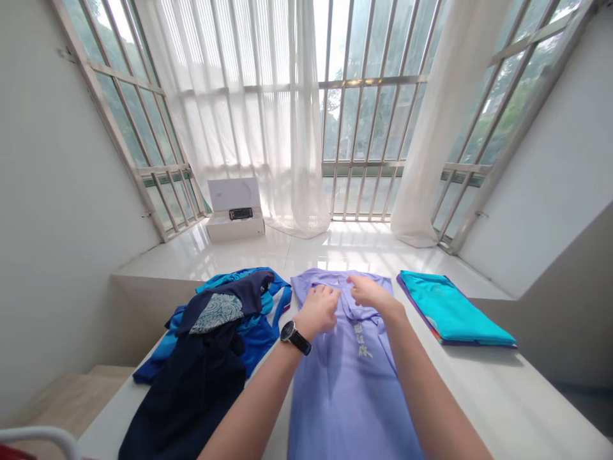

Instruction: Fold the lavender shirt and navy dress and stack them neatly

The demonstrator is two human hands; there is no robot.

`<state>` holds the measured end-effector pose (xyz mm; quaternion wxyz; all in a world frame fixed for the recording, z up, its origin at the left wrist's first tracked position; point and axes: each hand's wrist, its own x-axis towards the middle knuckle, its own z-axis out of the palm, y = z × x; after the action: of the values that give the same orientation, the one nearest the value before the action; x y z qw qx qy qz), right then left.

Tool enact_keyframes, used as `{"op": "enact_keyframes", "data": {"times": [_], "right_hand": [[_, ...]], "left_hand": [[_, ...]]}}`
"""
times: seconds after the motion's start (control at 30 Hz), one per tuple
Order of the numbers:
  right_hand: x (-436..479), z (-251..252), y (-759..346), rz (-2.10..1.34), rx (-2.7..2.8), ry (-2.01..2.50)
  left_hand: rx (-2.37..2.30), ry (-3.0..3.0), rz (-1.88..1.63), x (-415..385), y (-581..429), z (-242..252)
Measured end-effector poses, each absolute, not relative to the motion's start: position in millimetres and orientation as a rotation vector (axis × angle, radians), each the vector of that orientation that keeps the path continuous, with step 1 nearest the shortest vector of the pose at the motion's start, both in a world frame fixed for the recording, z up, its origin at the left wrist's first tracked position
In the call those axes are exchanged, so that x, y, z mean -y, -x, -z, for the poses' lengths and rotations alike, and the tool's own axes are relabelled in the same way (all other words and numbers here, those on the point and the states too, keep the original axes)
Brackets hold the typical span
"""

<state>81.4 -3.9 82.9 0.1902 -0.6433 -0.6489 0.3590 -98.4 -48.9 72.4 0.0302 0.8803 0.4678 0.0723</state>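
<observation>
Lilac shirt (pixel 347 396) with white lettering (pixel 363 338); left hand (pixel 318 311), right hand (pixel 370 292) on collar (pixel 349 310), grip unclear.

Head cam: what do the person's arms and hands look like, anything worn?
Both forearms are bare, with no sleeves in view. The left hand and right hand are ungloved, and no rings show. The left wrist wears a wristwatch with a black strap and a round, dark case.

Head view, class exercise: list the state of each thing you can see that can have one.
Lavender collared shirt, spread flat, collar far side
Left hand, on the shirt near the collar
Right hand, on the shirt near the collar
Navy garment, crumpled
Blue garment, crumpled, partly under the navy
Turquoise garment, folded flat
White box, open, lid raised
</observation>
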Motion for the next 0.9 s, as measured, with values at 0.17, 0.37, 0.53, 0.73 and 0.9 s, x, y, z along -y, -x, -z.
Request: {"op": "enact_keyframes", "data": {"times": [0.17, 0.37, 0.53, 0.73, 0.9], "right_hand": [[-7.1, -77.5, -94.6, -0.865, 1.82, 1.825], [-3.3, -74.6, -94.0, -0.846, 1.914, 1.809], [-3.0, -74.1, -87.5, -0.851, 1.973, 1.772], [-1.9, -73.9, -81.0, -0.89, 1.996, 1.718], [-3.6, -67.5, -73.4, -1.08, 1.96, 1.732]], "left_hand": [[-1.496, -2.718, -0.056, 29.7, 79.9, -53.4], [-1.585, -2.584, -0.028, 23.9, 90.2, -62.2], [-1.634, -2.535, -0.018, 20.8, 108.2, -68.1], [-1.72, -2.484, -0.107, 11.1, 115.1, -55.1], [-1.82, -2.395, -0.23, 4.2, 114.5, -48.9]]}}
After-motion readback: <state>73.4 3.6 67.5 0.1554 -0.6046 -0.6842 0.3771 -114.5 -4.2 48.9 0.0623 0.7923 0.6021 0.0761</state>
